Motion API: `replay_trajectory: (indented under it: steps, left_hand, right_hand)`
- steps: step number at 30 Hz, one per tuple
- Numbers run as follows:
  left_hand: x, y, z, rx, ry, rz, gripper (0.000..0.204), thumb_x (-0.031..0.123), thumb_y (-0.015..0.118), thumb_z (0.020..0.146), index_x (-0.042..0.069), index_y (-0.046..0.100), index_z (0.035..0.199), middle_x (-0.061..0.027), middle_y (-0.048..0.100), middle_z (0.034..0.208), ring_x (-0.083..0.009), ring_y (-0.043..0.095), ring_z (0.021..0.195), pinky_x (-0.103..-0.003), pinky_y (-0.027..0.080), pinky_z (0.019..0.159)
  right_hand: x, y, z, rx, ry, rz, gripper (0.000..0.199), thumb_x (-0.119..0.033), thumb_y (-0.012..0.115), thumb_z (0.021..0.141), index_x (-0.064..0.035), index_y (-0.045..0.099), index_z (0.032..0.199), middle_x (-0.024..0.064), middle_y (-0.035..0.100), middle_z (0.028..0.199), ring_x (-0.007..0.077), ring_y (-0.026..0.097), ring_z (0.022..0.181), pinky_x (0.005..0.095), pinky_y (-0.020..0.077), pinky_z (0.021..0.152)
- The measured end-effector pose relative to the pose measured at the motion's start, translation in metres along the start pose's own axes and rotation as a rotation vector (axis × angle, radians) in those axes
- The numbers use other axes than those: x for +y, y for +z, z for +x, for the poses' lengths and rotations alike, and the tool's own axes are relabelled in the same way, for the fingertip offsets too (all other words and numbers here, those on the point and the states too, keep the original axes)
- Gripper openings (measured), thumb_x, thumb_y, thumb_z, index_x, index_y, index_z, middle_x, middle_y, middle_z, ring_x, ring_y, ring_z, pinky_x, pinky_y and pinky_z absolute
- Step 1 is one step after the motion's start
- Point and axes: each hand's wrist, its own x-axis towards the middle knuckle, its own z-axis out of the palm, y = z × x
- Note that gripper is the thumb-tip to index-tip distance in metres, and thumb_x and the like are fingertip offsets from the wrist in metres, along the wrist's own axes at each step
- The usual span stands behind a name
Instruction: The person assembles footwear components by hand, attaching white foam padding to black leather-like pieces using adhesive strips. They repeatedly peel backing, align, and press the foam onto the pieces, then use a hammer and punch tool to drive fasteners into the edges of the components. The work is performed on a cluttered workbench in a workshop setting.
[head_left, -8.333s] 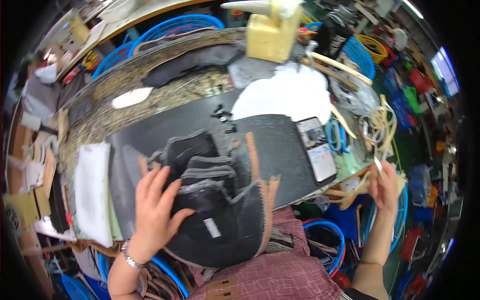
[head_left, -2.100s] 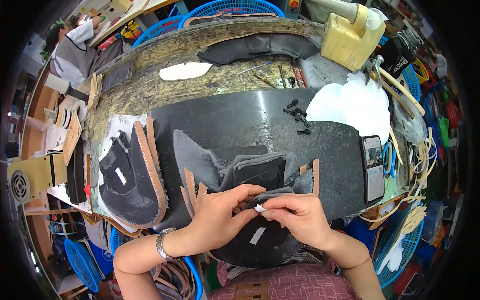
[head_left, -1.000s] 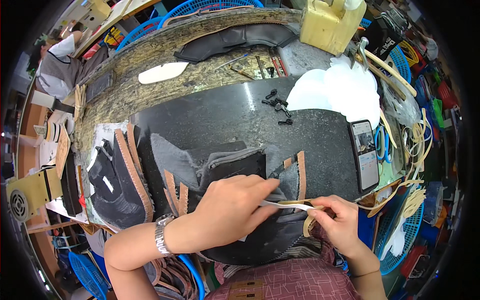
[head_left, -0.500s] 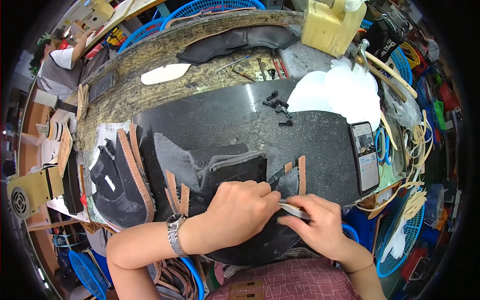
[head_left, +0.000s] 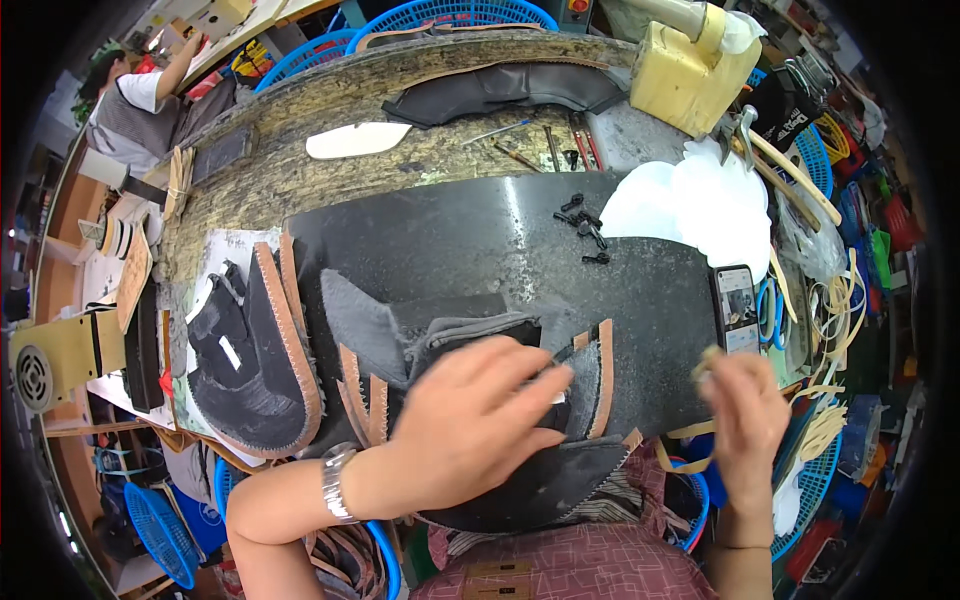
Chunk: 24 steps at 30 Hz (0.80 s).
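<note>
My left hand (head_left: 480, 420), with a metal watch at its wrist, is over a black fabric shoe upper (head_left: 590, 460) whose tan edging is toothed. Its fingers are apart and bent, nothing visibly gripped; a tiny white patch shows by the fingertips. To the right of the upper, my right hand (head_left: 748, 410) is raised, blurred, its fingers pinched on a pale tan strip (head_left: 685, 465) that dangles below and to the left. A second black upper (head_left: 250, 385) with tan edging lies to the left on a white sheet.
Under the work is a dark slab (head_left: 440, 235). Small black clips (head_left: 590, 225), white sheets (head_left: 690, 200), a phone (head_left: 737, 310), blue-handled scissors (head_left: 770, 305) and a hammer (head_left: 785, 165) lie beyond or right. A yellow container (head_left: 690, 80) stands at the back; another person (head_left: 135, 110) works far left.
My right hand has moved right and up, away from my left, trailing the pale strip. My left hand has loosened its closed fingers over the upper. The view has shifted slightly.
</note>
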Motion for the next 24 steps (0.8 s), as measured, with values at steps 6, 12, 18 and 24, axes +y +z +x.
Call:
replay_trajectory:
  steps: [6,12,18,24]
  left_hand:
    - [-0.033,-0.026,-0.015,0.054,-0.258,0.125,0.042,0.009,0.074,0.066,0.004,0.059,0.105,-0.0114,0.059,0.089,-0.0279,0.055,0.081,-0.036,0.046,0.072]
    - [-0.023,-0.02,-0.012,0.11,-0.248,0.119,0.048,0.005,0.075,0.063,0.004,0.058,0.108,-0.0134,0.057,0.1,-0.0304,0.055,0.091,-0.035,0.045,0.076]
    - [0.014,-0.009,0.0,0.021,-0.181,-0.682,0.065,0.011,0.074,0.069,0.003,0.043,0.126,-0.0164,0.047,0.122,-0.0311,0.05,0.11,-0.037,0.04,0.093]
    - [0.026,0.025,-0.023,-0.364,-0.198,-0.717,0.029,0.006,0.061,0.08,0.002,0.058,0.109,-0.0134,0.064,0.092,-0.025,0.062,0.086,-0.034,0.049,0.074]
  right_hand:
    - [0.008,-0.022,-0.009,-0.24,0.232,-0.05,0.03,-0.016,0.077,0.067,-0.0009,0.051,0.068,0.0086,0.051,0.072,0.0215,0.053,0.06,0.0317,0.041,0.05]
    - [-0.021,0.016,0.016,-0.16,0.024,0.493,0.014,-0.01,0.073,0.071,-0.0016,0.063,0.076,0.0085,0.056,0.079,0.0187,0.056,0.063,0.029,0.0441,0.053]
    - [-0.052,0.016,0.041,-0.333,-0.23,0.68,0.016,-0.015,0.074,0.072,-0.0056,0.062,0.076,0.0051,0.056,0.065,0.0192,0.055,0.052,0.0295,0.0433,0.05]
    - [-0.046,-0.009,0.04,-0.273,0.225,1.945,0.02,-0.016,0.063,0.085,-0.0024,0.056,0.072,0.0063,0.058,0.06,0.0145,0.059,0.051,0.024,0.0482,0.047]
